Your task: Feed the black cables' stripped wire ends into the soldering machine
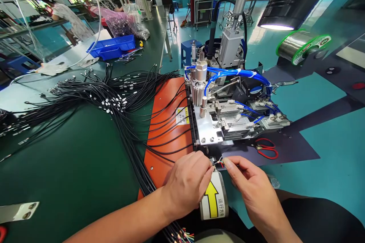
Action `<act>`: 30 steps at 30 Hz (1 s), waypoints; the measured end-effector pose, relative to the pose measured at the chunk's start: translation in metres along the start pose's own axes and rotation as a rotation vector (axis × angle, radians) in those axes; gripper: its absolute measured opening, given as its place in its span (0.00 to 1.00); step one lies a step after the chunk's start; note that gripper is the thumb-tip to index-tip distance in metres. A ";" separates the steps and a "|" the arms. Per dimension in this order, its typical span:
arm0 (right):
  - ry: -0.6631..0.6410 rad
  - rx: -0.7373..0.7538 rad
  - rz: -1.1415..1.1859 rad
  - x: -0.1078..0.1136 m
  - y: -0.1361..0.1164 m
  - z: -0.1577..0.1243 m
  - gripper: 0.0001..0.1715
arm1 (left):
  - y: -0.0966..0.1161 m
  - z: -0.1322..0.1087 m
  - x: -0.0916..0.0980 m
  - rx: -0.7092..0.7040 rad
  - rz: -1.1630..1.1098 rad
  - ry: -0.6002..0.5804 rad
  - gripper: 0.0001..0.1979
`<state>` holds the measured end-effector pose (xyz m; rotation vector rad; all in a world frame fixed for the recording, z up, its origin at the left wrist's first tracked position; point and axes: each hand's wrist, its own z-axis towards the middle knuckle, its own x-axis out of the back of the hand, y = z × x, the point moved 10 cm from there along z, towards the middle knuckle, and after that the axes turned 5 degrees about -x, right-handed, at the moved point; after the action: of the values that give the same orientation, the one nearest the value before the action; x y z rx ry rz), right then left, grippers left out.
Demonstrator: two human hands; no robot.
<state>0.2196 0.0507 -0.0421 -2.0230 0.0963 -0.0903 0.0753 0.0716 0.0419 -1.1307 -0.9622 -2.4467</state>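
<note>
My left hand (189,180) is closed on a black cable near its stripped end, just in front of the metal machine (209,127). Thin coloured wires (220,161) fan out from that end, and the fingertips of my right hand (251,186) pinch them. Below and between the hands is a white plate with a yellow arrow (211,197). Several black cables (168,133) run across the orange panel (162,106) to the machine's edge. A thick bundle of black cables (128,144) passes left of the panel, its coloured wire ends (182,235) at the bottom.
Red-handled scissors (266,149) lie right of the machine. A solder spool (302,47) and a black lamp (293,0) are at the upper right. Blue bins (114,47) stand on the green table (71,167). Two people sit at the far left.
</note>
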 end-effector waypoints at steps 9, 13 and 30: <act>-0.006 0.023 -0.044 0.002 -0.003 0.002 0.23 | 0.000 0.000 0.000 0.004 0.001 0.008 0.07; 0.016 0.038 -0.044 0.007 -0.005 0.002 0.24 | 0.000 0.000 0.001 -0.003 0.000 0.014 0.07; -0.159 0.322 -0.526 -0.020 -0.069 -0.003 0.18 | 0.009 0.003 -0.003 -0.070 -0.028 -0.082 0.08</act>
<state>0.2016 0.0803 0.0208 -1.6811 -0.5226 -0.2583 0.0833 0.0668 0.0453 -1.2570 -0.9289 -2.4916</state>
